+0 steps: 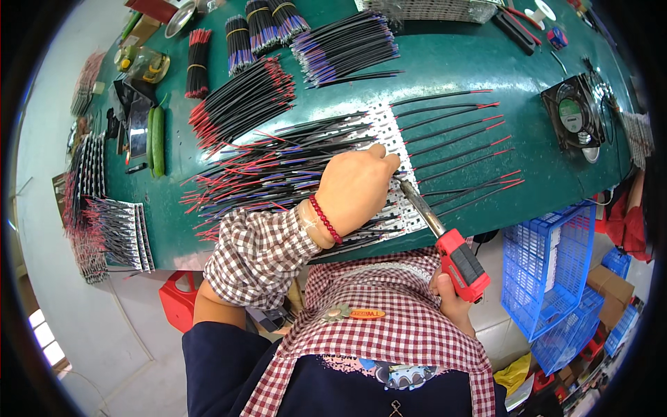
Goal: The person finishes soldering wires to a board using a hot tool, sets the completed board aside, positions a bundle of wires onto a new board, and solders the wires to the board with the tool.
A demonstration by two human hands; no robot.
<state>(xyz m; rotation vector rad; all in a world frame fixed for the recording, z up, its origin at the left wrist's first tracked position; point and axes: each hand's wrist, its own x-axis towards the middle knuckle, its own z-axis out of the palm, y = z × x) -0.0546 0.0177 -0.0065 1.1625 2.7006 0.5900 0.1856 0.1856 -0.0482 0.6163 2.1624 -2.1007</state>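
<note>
My left hand (358,184) is closed in a pinch over a white panel of small circuit boards (390,128); what its fingertips grip is hidden. My right hand (455,306) is wrapped round the red and black handle of a soldering gun (462,267). The gun's metal barrel slants up and left, its tip at the panel just beside my left fingertips. Black wires (451,142) with red ends stick out from the panel's right side. Many black, red and blue wires (271,170) lie in a thick layer to its left, partly under my left hand.
Behind lie loose black wires with red ends (243,101), wires with purple ends (347,48) and tied bundles (198,64). A small fan (573,111) stands at the right. Green cucumbers (158,139) lie at the left. Blue crates (549,264) stand below the table's right edge.
</note>
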